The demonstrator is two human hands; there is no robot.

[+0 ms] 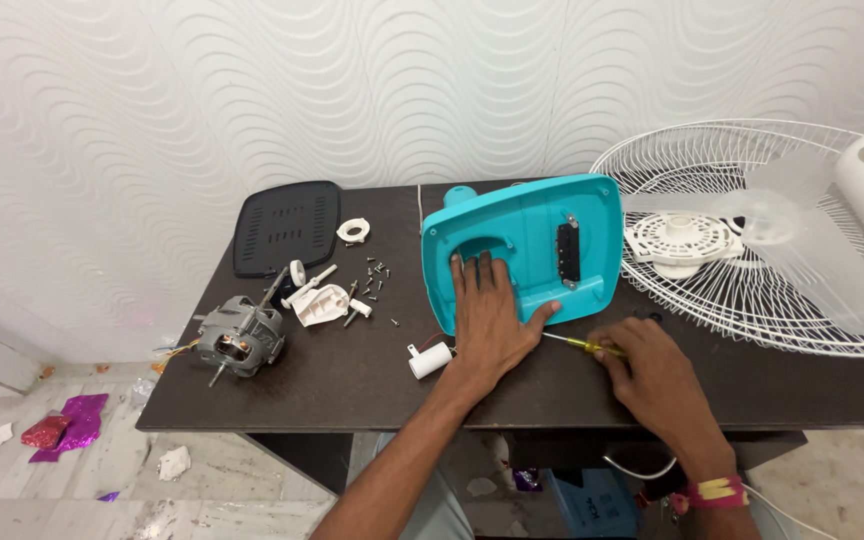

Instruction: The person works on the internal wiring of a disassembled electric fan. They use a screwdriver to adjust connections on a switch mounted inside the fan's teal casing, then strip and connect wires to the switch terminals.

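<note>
On the table, left hand lies flat on teal housing; right fingers grip screwdriver beside it.

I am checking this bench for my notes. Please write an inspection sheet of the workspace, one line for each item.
Surface: dark brown table, parts spread over it.
Job's things: teal housing lying open side up; screwdriver with yellow handle, tip toward the housing.
Clutter: grey motor, black vented cover, white plastic parts, loose screws, white capacitor, white fan guard with blade.
Grippers: left hand flat on the housing; right hand closed on the screwdriver.
Cables: thin wires at the capacitor and at the motor.
Surroundings: white wavy wall; purple foil scraps on the floor.
</note>
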